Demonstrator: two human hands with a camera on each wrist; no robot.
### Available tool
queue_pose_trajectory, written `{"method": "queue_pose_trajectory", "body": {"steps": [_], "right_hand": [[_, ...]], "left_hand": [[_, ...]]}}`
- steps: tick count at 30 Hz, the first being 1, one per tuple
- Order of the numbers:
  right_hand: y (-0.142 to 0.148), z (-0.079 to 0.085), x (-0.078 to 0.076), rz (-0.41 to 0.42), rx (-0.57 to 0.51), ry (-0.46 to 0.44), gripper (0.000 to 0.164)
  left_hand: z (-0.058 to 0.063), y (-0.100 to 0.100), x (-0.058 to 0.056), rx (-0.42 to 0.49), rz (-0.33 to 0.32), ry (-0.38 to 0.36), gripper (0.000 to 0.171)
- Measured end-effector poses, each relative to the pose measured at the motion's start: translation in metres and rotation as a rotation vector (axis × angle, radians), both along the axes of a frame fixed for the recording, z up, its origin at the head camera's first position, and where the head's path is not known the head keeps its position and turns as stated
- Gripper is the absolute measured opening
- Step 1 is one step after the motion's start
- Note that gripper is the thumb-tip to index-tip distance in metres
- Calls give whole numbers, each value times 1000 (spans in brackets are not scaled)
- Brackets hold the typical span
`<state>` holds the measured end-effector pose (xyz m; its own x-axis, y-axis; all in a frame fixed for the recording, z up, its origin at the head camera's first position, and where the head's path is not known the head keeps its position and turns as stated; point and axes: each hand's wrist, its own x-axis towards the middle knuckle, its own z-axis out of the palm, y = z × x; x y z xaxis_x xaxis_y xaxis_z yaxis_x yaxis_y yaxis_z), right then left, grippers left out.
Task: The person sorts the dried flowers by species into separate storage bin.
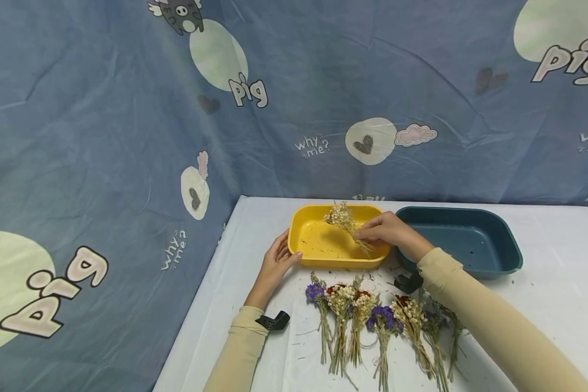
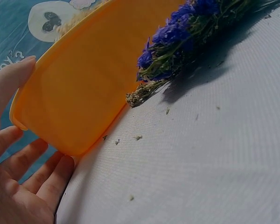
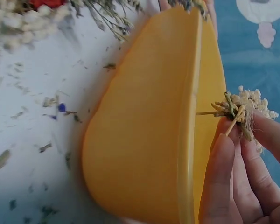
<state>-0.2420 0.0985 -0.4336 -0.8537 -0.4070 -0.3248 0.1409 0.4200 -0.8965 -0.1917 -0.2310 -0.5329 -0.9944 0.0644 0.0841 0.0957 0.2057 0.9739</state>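
Note:
My right hand (image 1: 384,231) pinches the stems of a small bunch of cream dried flowers (image 1: 340,216) above the yellow basin (image 1: 333,263). Cut stem ends (image 3: 233,114) poke out between thumb and fingers in the right wrist view, the pale blooms beyond them. My left hand (image 1: 276,256) rests against the basin's left front corner. In the left wrist view, its thumb touches the rim and its loosely spread fingers (image 2: 56,179) lie by the basin's side. Scraps of plant lie on the basin's floor.
Several dried bunches, including a purple one (image 1: 316,294) and a cream and red one (image 1: 340,296), lie in a row in front of the basin. A dark teal basin (image 1: 470,245) stands to its right. Plant crumbs litter the white table (image 1: 558,326). A blue printed cloth (image 1: 294,65) hangs behind.

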Motion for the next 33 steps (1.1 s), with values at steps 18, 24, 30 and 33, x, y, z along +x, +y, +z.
{"method": "queue_pose_trajectory", "body": {"steps": [18,24,30,33], "right_hand": [[-45,-10,-18,55,65,30,23],[-52,-8,-21,104,103,38,19],[-56,-14,-25,124,129,40,17],[-57,-14,-25,125,143,34,17]], "left_hand": [[3,1,0,9,-15,-10,75],[3,1,0,3,-9,9,73],[2,1,2,-19,-4,17,74],[1,0,1,-13,-5,16,74]]}}
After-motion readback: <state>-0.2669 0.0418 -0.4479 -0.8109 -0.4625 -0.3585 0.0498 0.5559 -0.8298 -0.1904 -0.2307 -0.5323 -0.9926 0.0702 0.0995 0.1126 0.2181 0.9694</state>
